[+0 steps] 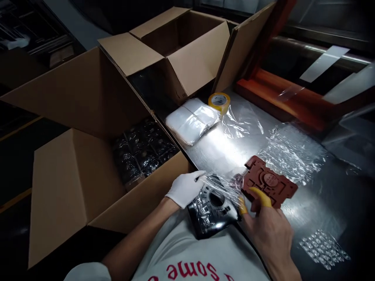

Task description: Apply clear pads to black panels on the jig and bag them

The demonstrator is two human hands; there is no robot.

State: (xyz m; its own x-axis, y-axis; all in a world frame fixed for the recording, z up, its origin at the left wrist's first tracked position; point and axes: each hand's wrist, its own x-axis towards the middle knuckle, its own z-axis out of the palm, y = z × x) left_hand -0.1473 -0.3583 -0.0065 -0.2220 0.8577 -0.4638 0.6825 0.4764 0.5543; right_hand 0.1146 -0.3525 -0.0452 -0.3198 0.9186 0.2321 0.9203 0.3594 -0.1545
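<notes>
The left hand (185, 189), in a white glove, was closed on the far left edge of a clear plastic bag (224, 184). The bag lay over a glossy black plastic part (212, 212). This part was at the near edge of the metal table (222, 152), just in front of the person's body, and it stood out a little over the edge.

The right hand (269, 230) was bare, with yellow finger cots on the thumb and the forefinger. The thumb touched the bag at the right side of the black part. The forefinger lay on the near edge of a red-brown plastic part (268, 181), which rested flat on the table just beside the black one. The other fingers were bent, and I could not tell if this hand really gripped something.

A big open cardboard box (73, 175) stood against the left edge of the table, with bagged black parts (143, 150) packed inside. A second open cardboard box (187, 50) stood behind it. A stack of clear bags (191, 119) lay at the far left part of the table, and a yellow tape roll (219, 100) stood just beside it. Loose crumpled plastic film (293, 152) lay near the middle, to the right of the red-brown part.
</notes>
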